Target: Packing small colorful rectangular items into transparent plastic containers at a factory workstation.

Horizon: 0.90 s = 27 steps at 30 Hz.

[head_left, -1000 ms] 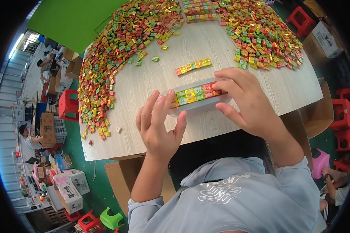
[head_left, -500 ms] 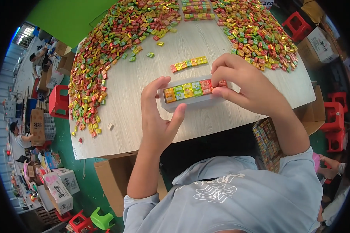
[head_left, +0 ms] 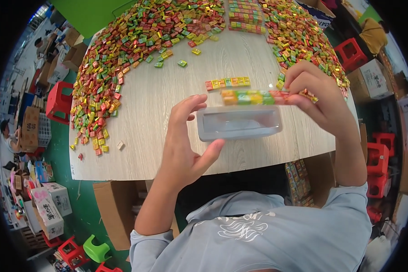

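Note:
A translucent plastic box [head_left: 239, 135] lies on the table in front of me, its hollow inside showing. At its left end my left hand [head_left: 186, 140] is spread, thumb by the near corner and fingers by the far corner; whether it touches the box I cannot tell. Above the box's far edge hangs a blurred row of wrapped candies [head_left: 254, 97] in red, yellow, green and orange. My right hand [head_left: 315, 93] pinches that row at its right end. A second short candy row [head_left: 227, 83] rests on the table just beyond.
Loose wrapped candies heap up at the left [head_left: 136, 50] and at the right [head_left: 299, 41]. Between the heaps stands a clear container of stacked candy rows [head_left: 245, 18]. Below the table edge is an open cardboard box [head_left: 115, 213]. Red stools [head_left: 60, 103] stand around.
The candy row that filled the plastic box is now out of it, raised toward the far side in my right hand. My left hand keeps its spread shape at the box's left end.

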### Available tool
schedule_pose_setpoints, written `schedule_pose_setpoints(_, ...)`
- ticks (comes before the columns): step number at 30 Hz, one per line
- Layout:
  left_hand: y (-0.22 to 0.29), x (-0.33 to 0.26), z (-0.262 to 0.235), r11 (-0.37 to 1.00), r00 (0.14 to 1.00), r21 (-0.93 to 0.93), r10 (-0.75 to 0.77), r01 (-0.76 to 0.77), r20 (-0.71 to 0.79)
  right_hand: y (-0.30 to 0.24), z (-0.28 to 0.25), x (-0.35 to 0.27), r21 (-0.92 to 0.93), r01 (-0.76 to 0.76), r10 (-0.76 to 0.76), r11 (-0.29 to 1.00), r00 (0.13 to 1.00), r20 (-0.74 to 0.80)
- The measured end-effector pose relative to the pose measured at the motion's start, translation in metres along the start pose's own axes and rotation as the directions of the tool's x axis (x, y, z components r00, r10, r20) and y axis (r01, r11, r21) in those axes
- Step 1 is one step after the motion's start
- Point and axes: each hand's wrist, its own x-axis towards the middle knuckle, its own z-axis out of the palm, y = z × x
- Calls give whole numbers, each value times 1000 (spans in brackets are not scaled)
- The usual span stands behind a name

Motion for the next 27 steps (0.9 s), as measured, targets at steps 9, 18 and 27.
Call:
schedule_pose_setpoints(9,-75,68,-37,947,964,-190,-241,259,113,189,0,66,-338,-64,3,939,984,-177)
schedule_pose_setpoints(18,-115,88,21,984,920,112,-170,139,353,284,35,92,-547,-86,65,833,996,-59)
schedule_pose_setpoints(27,-118,87,26,972,901,213,-7,-95,433,295,44,108,-665,-54,76,745,997,4)
